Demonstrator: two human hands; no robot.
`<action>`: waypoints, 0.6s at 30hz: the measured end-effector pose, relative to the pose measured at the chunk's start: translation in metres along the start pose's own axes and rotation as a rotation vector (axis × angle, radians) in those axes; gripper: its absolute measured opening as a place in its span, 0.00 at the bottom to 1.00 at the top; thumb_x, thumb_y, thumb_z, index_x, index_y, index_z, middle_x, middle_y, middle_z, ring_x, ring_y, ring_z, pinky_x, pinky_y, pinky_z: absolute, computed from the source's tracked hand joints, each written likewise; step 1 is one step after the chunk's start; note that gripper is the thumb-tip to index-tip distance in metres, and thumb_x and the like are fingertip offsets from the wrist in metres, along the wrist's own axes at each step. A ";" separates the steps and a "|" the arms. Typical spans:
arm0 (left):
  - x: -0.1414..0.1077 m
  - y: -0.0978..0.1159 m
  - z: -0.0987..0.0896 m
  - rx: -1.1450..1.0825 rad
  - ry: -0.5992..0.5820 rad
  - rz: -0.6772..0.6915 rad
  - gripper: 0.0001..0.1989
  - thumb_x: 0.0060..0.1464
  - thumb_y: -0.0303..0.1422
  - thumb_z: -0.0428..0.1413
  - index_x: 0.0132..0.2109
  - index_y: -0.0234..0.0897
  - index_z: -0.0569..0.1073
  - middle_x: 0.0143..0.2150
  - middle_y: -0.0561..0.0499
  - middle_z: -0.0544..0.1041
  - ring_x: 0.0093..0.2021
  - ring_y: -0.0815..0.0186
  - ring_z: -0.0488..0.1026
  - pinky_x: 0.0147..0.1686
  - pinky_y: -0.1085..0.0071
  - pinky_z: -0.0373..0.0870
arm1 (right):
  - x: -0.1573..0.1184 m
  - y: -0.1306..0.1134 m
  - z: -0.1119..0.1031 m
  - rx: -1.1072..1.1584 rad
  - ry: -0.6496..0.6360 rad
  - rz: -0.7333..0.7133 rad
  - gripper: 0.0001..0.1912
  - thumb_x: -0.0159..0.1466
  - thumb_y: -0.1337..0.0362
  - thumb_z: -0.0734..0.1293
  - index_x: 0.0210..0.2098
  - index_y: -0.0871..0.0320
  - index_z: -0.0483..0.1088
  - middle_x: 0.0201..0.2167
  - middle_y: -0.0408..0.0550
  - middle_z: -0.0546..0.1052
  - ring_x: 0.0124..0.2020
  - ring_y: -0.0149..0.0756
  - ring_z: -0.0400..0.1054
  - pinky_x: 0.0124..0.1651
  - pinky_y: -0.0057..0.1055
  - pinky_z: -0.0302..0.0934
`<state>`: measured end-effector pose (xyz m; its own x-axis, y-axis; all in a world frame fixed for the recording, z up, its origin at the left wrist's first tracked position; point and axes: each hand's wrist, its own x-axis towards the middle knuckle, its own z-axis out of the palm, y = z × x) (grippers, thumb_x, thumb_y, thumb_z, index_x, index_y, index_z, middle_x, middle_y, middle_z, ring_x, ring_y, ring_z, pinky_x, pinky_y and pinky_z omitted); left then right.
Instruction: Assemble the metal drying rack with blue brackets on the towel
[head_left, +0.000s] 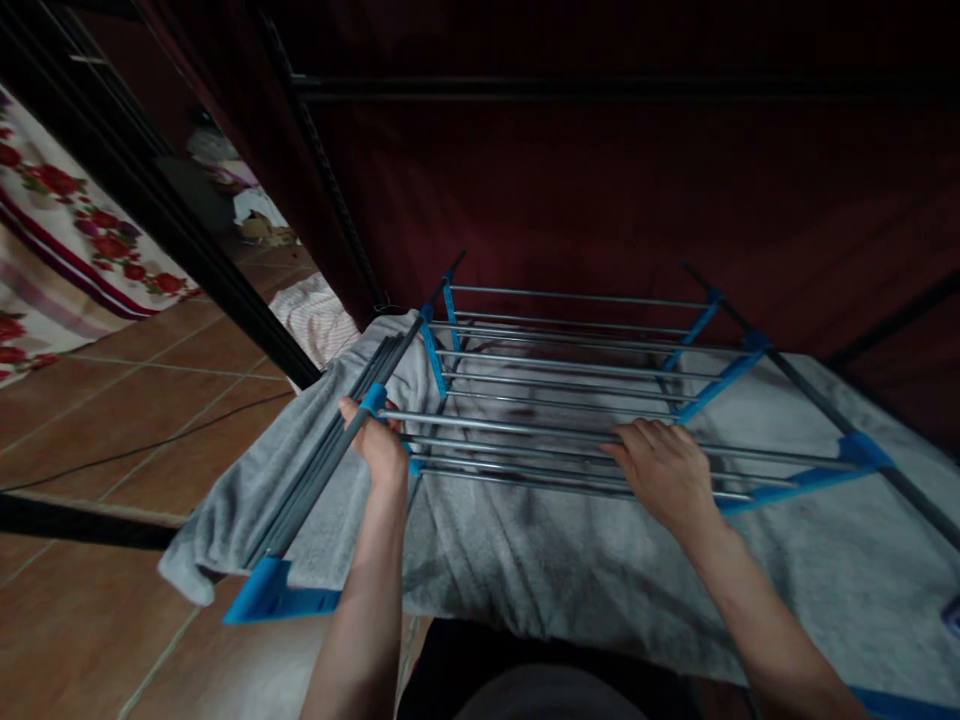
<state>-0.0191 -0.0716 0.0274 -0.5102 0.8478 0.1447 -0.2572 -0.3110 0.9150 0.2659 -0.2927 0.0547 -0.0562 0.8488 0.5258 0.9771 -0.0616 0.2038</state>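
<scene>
A metal rack (525, 429) with grey rods and blue plastic joints lies over a grey blanket (510, 550). My left hand (377, 440) is closed around the rack's left side, at a blue joint where a long rod meets the side bar. Farther right along that same rod, my right hand (664, 468) rests with its fingers bent over the metal. Several thin rods (330, 460) are bundled beside the left side bar, ending near a blue corner piece (262, 592) at the lower left.
Dark red panels (637, 200) stand behind the rack. A black frame bar (172, 235) slants across the left. Beyond it are a flowered cloth (97, 235), a thin cable (150, 445) on the tiled floor (172, 385) and a striped cloth (316, 318).
</scene>
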 end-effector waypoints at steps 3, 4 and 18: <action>-0.001 0.002 0.002 0.009 0.034 -0.011 0.29 0.57 0.61 0.43 0.24 0.41 0.59 0.16 0.58 0.59 0.15 0.72 0.54 0.14 0.73 0.49 | 0.002 0.001 0.000 0.008 -0.019 -0.031 0.14 0.72 0.58 0.60 0.35 0.58 0.71 0.31 0.48 0.75 0.34 0.39 0.67 0.40 0.35 0.52; -0.001 0.003 0.002 0.009 0.038 -0.019 0.29 0.57 0.61 0.43 0.24 0.41 0.59 0.16 0.58 0.60 0.15 0.72 0.54 0.14 0.73 0.49 | 0.002 0.002 0.000 0.013 -0.027 -0.038 0.14 0.72 0.58 0.60 0.34 0.58 0.71 0.31 0.48 0.75 0.34 0.39 0.67 0.40 0.35 0.52; -0.003 0.004 0.005 0.083 0.037 0.027 0.25 0.65 0.50 0.35 0.26 0.41 0.58 0.20 0.55 0.57 0.18 0.70 0.52 0.18 0.71 0.54 | 0.008 0.009 -0.007 0.051 -0.105 -0.084 0.14 0.73 0.59 0.59 0.33 0.57 0.67 0.30 0.46 0.75 0.32 0.36 0.69 0.36 0.33 0.50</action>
<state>-0.0146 -0.0736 0.0325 -0.5462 0.8228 0.1574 -0.1751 -0.2959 0.9390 0.2731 -0.2903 0.0665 -0.1191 0.9004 0.4184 0.9792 0.0367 0.1996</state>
